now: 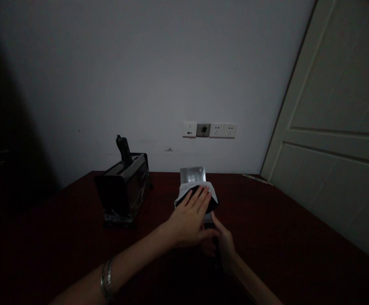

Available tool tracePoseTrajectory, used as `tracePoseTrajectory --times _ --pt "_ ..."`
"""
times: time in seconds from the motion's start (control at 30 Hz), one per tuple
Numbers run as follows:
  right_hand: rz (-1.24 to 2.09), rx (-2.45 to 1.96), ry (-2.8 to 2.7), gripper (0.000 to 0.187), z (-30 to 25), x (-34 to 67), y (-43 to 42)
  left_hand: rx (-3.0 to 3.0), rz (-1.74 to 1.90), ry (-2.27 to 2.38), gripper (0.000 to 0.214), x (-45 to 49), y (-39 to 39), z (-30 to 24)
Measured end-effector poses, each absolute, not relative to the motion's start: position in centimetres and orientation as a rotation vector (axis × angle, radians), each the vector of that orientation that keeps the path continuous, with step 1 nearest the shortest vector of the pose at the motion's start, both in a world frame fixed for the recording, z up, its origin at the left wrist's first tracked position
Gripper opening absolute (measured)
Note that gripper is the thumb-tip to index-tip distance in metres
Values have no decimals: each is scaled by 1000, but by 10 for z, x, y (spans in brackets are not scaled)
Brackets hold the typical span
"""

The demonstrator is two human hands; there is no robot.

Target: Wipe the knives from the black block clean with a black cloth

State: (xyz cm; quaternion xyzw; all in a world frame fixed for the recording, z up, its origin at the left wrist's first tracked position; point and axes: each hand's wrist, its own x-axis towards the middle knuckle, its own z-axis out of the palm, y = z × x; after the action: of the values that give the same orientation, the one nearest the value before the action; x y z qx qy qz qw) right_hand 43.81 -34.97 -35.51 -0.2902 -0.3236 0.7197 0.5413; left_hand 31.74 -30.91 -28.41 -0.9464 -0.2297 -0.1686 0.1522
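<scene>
A cleaver (192, 173) with a broad metal blade lies in front of me, its squared end with a small hole pointing toward the wall. Across the middle of the blade is a white and black cloth (192, 185). My left hand (189, 218) rests flat on the cloth, fingers stretched forward and slightly apart, pressing it to the blade. Close below, my right hand (225, 245) is closed around the cleaver's handle end, which is mostly hidden in shadow and behind my left hand. A metal bracelet (106, 277) circles my left wrist.
A dark knife block (121, 190) with metal sides stands on the left of the dark red table (267, 220); one black handle (124, 150) sticks up from it. Wall sockets (222, 131) are behind. A pale panelled door (333, 135) rises at the right.
</scene>
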Motion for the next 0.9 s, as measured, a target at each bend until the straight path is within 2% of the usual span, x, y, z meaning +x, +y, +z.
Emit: tracePoseTrajectory --times 0.2,0.47,0.67,0.9 --pt "1856 -551 -685 49 -348 431 -355 -2707 -509 -815 76 313 -282 -254" --pt "1856 -505 -736 56 -353 439 -344 -2717 -493 -701 79 321 -299 -273" --pt "1909 -492 -675 47 -350 429 -352 -2616 -593 -818 77 308 -277 -261" --pt "1976 -489 -671 49 -350 426 -357 -2564 -621 -899 80 300 -278 -254"
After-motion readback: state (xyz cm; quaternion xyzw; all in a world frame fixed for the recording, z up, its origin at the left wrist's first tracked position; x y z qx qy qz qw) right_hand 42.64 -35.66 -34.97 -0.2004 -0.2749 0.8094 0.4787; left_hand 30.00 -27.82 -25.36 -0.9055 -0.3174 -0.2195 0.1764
